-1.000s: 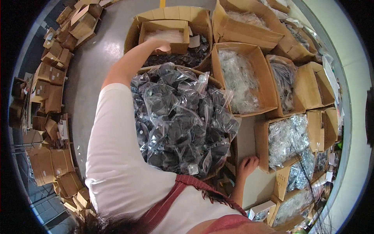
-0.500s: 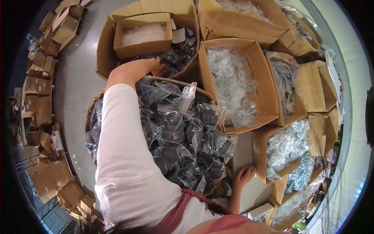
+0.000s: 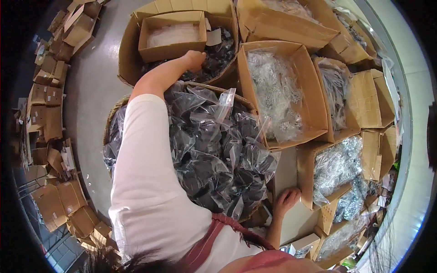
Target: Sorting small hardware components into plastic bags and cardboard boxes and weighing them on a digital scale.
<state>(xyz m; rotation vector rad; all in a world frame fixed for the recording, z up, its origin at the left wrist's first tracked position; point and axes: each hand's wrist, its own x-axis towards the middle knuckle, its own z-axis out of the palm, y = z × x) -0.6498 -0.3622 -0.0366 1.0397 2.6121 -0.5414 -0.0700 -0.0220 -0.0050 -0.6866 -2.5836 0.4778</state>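
My left hand [image 3: 195, 60] reaches far forward over the large carton [image 3: 129, 54] at the back. Its fingers are curled down toward the dark plastic-bagged pieces [image 3: 219, 57] there, and whatever they hold is hidden. Under my left arm is a big round-sided container heaped with zip bags of black parts [image 3: 205, 136]. To the right and low, my right hand [image 3: 287, 201] hangs beside a carton of clear-bagged parts [image 3: 337, 164]. Its fingers are loosely bent and a little apart, with nothing visible in them.
A smaller carton [image 3: 173, 55] with clear bags sits inside the back carton. Right of the heap stands a tall carton [image 3: 314, 109] of bagged metallic pieces, with more open cartons beyond. Stacked cartons [image 3: 45, 113] line the left side past the grey floor [image 3: 93, 91].
My left hand has moved forward and slightly right, up from the near edge of the back carton, and its fingers look more curled. The view has shifted slightly; my right hand stays nearly in place.
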